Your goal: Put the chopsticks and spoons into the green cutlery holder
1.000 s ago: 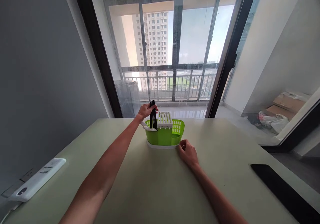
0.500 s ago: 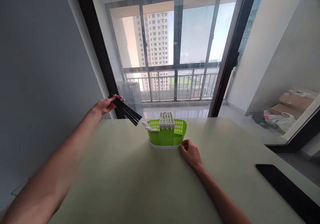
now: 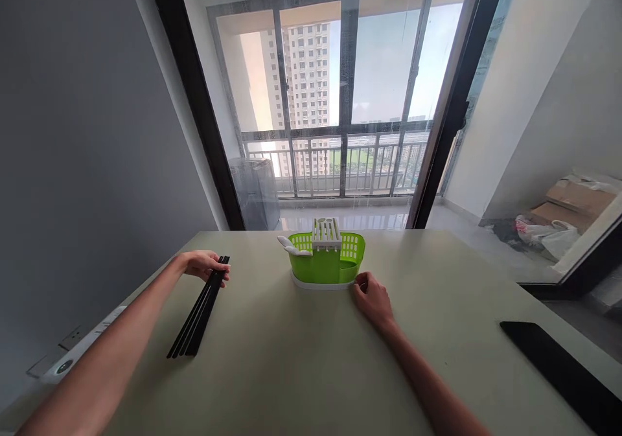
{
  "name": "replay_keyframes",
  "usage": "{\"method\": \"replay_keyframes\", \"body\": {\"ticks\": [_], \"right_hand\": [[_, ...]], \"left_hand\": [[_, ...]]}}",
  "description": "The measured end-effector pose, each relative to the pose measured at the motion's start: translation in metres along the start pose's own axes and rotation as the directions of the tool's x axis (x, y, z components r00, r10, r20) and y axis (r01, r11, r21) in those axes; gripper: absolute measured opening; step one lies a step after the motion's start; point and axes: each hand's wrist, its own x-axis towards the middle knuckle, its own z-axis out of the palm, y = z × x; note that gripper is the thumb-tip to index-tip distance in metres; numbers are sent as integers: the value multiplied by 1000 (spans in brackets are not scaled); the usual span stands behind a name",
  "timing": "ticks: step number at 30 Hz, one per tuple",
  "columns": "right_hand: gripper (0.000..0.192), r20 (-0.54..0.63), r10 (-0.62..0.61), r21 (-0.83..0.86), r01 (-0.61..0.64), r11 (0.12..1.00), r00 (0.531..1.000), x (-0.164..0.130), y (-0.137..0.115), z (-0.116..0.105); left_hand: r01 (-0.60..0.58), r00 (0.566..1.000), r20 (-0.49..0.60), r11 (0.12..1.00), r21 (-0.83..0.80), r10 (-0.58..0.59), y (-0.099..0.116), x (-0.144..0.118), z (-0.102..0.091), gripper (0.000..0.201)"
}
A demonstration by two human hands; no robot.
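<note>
A green utensil caddy (image 3: 324,265) with a white slotted insert and a white base stands near the table's far edge. A white spoon (image 3: 293,248) sticks out of its left side. My left hand (image 3: 203,264) grips the far end of a bundle of black chopsticks (image 3: 197,311), which lies flat on the table to the left of the caddy. My right hand (image 3: 372,297) rests on the table with its fingers curled against the caddy's right base corner.
The pale green table (image 3: 311,358) carries a black phone (image 3: 558,371) at the right edge and a white power strip (image 3: 72,355) at the left edge. A grey wall stands to the left. Behind the table are glass balcony doors.
My left hand lifted the black chopsticks out of the caddy, swung them left through the air, and laid them on the table. My right hand stayed at the caddy's base.
</note>
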Motion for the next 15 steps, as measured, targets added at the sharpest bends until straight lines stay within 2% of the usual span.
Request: {"method": "replay_keyframes", "body": {"ticks": [6,10,13,15], "right_hand": [[9,-4,1,-1,-1,1000,1000,-1,0,0],[10,-1,-4,3,4,1000,1000,-1,0,-1],[10,1,-3,4,3,1000,1000,-1,0,-1],[10,3,0,4,0,1000,1000,-1,0,-1]], "left_hand": [[71,997,-22,992,102,-69,-12,4,5,62],[103,992,-87,979,175,-89,-15,12,5,58],[93,987,-147,972,215,-62,-19,19,6,57],[22,984,-179,977,213,17,-21,21,7,57]]}}
